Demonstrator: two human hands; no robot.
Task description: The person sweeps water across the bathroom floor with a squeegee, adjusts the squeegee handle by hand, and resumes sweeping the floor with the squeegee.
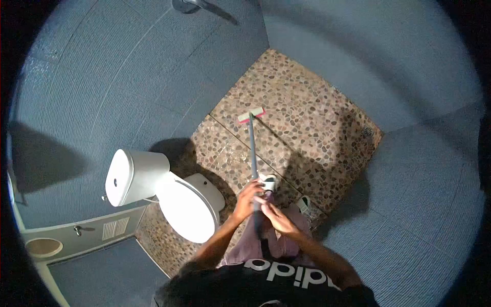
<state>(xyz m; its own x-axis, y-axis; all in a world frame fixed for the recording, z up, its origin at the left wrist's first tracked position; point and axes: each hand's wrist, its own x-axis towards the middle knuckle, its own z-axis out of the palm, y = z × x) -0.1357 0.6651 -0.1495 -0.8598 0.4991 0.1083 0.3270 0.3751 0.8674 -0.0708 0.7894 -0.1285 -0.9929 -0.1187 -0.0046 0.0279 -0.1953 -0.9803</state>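
A long-handled floor brush reaches forward from my body, its grey pole slanting down to the floor. Its narrow white head has a pink edge and rests on the pebbled floor; whether that edge is bristle or rubber I cannot make out. My left hand is closed round the pole, fingers over the top. Closer to my body, my right hand is on the same pole from the right side, its fingers partly hidden. The pole's near end lies in front of my legs.
To the left stands a white toilet with its lid down and tank against the blue wall. A dark seam crosses the pebbled floor. A drain sits in the right corner. My shoes are beside the pole.
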